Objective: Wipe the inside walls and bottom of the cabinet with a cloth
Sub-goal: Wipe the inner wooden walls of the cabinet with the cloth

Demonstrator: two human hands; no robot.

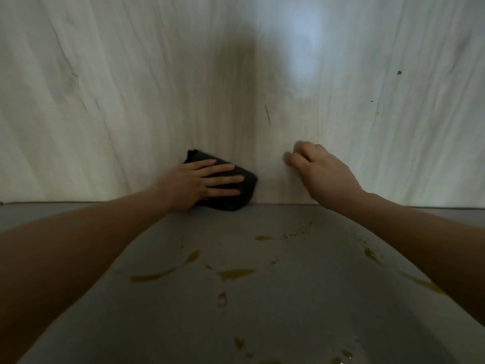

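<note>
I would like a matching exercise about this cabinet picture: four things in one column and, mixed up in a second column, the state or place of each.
Things:
1. left hand
2. right hand
3. dark cloth
4. yellowish stains

States or places:
A. scattered on the grey bottom of the cabinet
B. fingers curled, holding nothing, near the back wall
C. folded, low against the back wall
D. fingers straight, pressing flat on the cloth

Right pairs: 1-D, 2-B, 3-C, 4-A
</note>
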